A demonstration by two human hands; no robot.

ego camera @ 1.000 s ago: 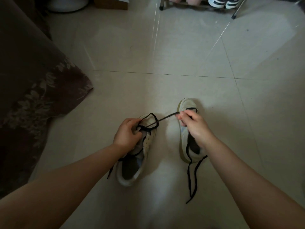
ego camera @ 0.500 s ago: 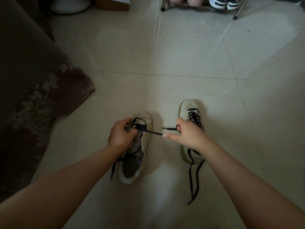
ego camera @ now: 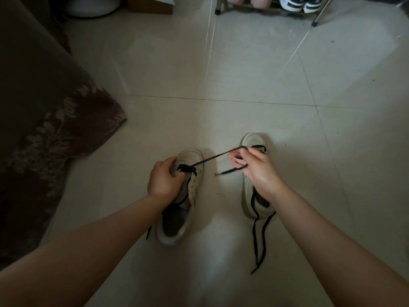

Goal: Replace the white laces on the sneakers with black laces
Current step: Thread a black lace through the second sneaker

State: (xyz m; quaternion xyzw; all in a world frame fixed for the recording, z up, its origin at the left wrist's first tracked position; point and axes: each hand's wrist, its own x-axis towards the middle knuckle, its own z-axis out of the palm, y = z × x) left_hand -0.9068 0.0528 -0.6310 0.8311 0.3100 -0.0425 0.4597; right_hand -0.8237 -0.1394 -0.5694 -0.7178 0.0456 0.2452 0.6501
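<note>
Pale floor tiles (ego camera: 243,69) fill the dim room, with a dark floral-patterned fabric (ego camera: 44,134) draped well to the left of the person's hands. The left hand (ego camera: 164,179) grips the forward part of the left sneaker (ego camera: 177,209), fingers curled over the toe end where a black lace (ego camera: 212,157) is threaded through the first eyelets. That lace runs taut from the shoe up and across to the right hand (ego camera: 257,168), which pinches it between curled fingers, the loose tip hanging just left of the hand. Beneath and partly hidden by the right hand sits the right sneaker (ego camera: 252,140) on the tiles, laced in black, with two lace tails (ego camera: 257,240) trailing from its heel end toward the person beside the right forearm. Far beyond both hands, at the top edge, stands a metal-legged shoe rack (ego camera: 270,7) holding a pair of dark shoes (ego camera: 298,4) with white stripes.
</note>
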